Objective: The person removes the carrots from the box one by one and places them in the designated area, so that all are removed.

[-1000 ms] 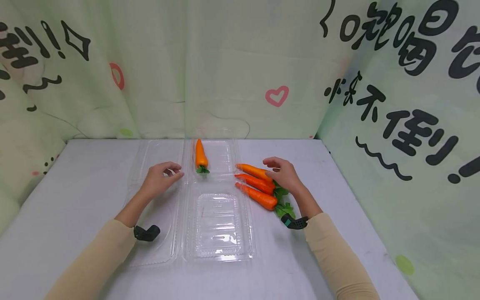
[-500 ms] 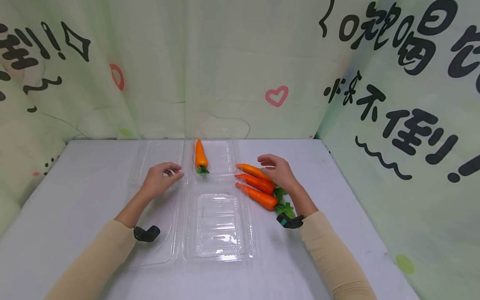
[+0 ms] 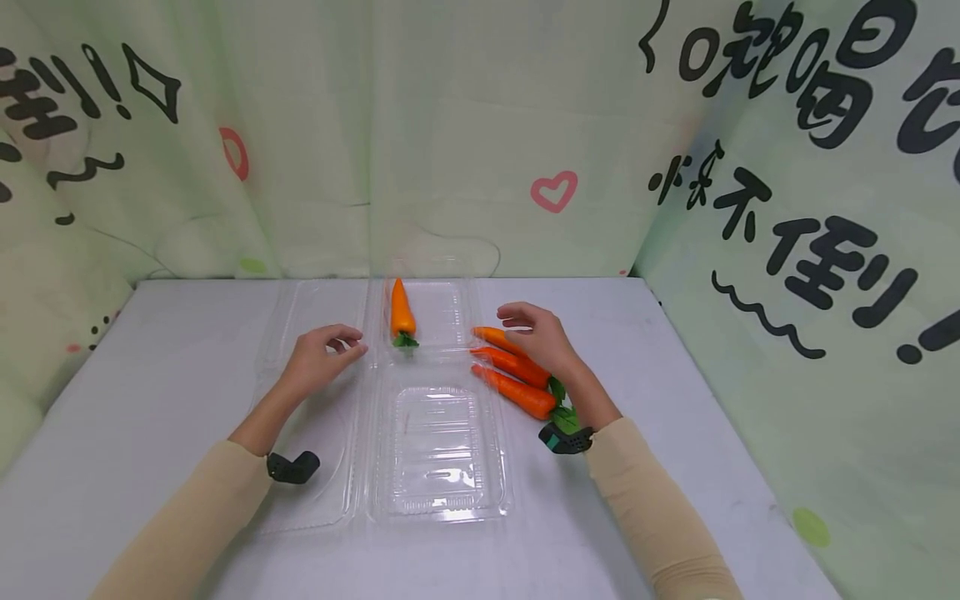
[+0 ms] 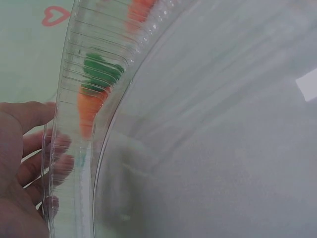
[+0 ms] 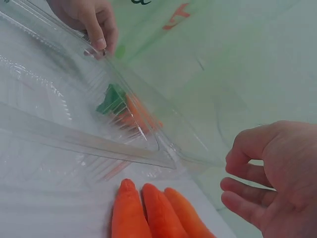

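My left hand (image 3: 321, 360) is at the inner edge of the lid half of a long clear plastic clamshell box (image 3: 435, 508). Its fingers are loosely curled, with a gap to the thumb; contact with the plastic cannot be told. In the left wrist view, fingertips show through the clear rim. My right hand (image 3: 542, 335) hovers over three orange carrots (image 3: 517, 392) right of the box, loosely bent and holding nothing. It hides part of the farthest carrot. Another carrot (image 3: 402, 308) lies in the far part of the box, its green top (image 3: 406, 340) toward me.
The box stands on a white table (image 3: 600, 517). A pale green curtain (image 3: 450, 125) with printed writing and hearts surrounds the back and sides. Its see-through lid (image 3: 315, 500) spreads out on the left. Green carrot leaves (image 3: 564, 417) lie beside my right wrist.
My right hand has drifted left and slightly away from me over the carrots, covering more of the farthest one. The left hand, box and carrots have stayed put.
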Demonstrator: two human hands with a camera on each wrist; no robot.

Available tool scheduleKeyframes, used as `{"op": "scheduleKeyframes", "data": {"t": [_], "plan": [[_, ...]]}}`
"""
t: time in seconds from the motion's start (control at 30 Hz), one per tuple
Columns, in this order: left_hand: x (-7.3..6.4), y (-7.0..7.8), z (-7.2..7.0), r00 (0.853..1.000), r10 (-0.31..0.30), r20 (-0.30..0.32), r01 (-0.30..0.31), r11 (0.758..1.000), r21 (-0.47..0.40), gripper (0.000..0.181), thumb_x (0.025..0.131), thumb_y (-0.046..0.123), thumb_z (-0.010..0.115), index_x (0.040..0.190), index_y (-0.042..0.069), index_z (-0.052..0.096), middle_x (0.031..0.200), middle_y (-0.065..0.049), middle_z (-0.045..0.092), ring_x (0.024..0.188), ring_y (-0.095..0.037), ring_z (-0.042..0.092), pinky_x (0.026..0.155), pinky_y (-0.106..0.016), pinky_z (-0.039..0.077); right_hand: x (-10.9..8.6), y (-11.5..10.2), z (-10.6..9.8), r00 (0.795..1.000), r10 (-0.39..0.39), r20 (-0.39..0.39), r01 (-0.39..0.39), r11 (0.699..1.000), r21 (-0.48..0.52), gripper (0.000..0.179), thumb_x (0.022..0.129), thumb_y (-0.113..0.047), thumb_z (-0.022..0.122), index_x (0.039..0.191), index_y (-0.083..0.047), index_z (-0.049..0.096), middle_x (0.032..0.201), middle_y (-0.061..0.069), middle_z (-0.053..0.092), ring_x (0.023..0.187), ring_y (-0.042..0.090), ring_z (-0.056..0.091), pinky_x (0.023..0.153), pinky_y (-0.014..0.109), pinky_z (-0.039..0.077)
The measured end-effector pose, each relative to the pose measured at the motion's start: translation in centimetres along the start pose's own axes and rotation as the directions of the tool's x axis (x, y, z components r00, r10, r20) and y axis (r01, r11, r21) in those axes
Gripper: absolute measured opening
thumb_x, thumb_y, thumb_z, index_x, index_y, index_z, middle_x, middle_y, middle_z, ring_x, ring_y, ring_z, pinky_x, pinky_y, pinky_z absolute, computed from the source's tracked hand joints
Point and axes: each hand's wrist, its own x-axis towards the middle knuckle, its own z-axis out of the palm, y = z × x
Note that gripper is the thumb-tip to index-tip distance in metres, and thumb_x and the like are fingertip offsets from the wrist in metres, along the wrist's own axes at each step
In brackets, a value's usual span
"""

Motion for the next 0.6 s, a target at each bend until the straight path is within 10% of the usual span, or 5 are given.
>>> {"op": "scheduleKeyframes", "data": {"t": [0.6], "plan": [[0.6, -0.9, 0.2, 1.0, 0.004, 0.004, -0.004, 1.0, -0.011, 0.042, 0.087, 0.05, 0.066, 0.115, 0.02, 0.067, 0.104, 0.0, 0.067, 0.092, -0.017, 0.058, 0.073, -0.026, 0.053, 0.7, -1.7, 1.2, 0.999, -0.009, 0.031, 0.008, 0.999, 0.036, 0.037, 0.094, -0.011, 0.058, 0.131, -0.013, 0.056, 0.132, 0.008, 0.059, 0.123, 0.026, 0.057, 0.099, 0.041, 0.051]]}}
